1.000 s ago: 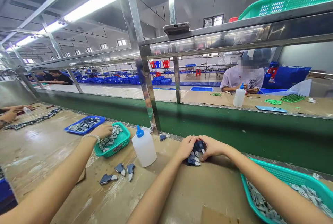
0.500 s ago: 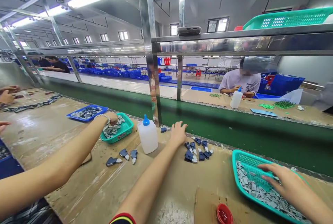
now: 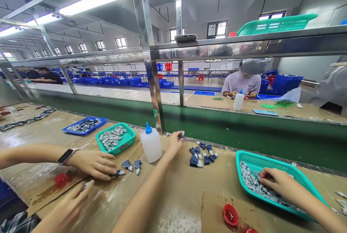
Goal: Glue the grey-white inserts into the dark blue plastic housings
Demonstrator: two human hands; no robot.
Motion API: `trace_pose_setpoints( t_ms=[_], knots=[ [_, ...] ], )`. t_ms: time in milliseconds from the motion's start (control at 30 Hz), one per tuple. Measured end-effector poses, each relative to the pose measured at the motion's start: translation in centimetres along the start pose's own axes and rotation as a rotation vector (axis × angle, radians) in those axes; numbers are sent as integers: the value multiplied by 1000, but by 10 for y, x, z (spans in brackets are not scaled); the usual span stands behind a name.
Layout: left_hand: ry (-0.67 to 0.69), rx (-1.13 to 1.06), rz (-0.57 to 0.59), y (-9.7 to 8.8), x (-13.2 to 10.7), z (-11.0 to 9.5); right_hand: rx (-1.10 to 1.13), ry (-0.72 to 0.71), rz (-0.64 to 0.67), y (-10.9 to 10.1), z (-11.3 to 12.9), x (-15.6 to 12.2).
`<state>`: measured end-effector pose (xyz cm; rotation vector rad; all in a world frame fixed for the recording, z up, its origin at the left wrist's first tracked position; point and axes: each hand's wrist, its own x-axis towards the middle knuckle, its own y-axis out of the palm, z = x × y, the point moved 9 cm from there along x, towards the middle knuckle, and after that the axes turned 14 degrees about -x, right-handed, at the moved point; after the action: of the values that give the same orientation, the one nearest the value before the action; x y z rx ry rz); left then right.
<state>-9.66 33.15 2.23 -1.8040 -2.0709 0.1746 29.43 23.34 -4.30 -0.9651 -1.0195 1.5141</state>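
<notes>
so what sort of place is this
Most likely a factory assembly workshop: a long workbench with a person seated across it, a teal basket of small grey parts, and rows of blue crates beyond.

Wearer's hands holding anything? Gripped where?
The left hand pinches a small dark piece at its fingertips. The right hand rests on grey pieces in a teal basket; no clear hold.
</notes>
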Motion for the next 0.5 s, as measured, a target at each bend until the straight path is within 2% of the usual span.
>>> trace_pose_setpoints(
  t_ms=[133, 200, 233, 333, 433, 500],
  knots=[
    [93, -313, 161, 14, -49, -46, 109, -6, -53, -10, 7, -8],
    [76, -506, 216, 14, -78, -67, 184, 17, -92, -15, 5, -10],
    [27, -669, 233, 13, -91, -74, 217, 26, -114, -17, 3, -10],
    [-123, -1011, 220, 13, -124, -87, 286, 12, -142, -24, 5, -15],
    [-184, -1101, 170, 14, -147, -90, 351, -7, -143, -30, 13, -33],
    [-216, -1133, 150, 18, -158, -88, 408, 40, -186, -34, 17, -56]
  ],
)
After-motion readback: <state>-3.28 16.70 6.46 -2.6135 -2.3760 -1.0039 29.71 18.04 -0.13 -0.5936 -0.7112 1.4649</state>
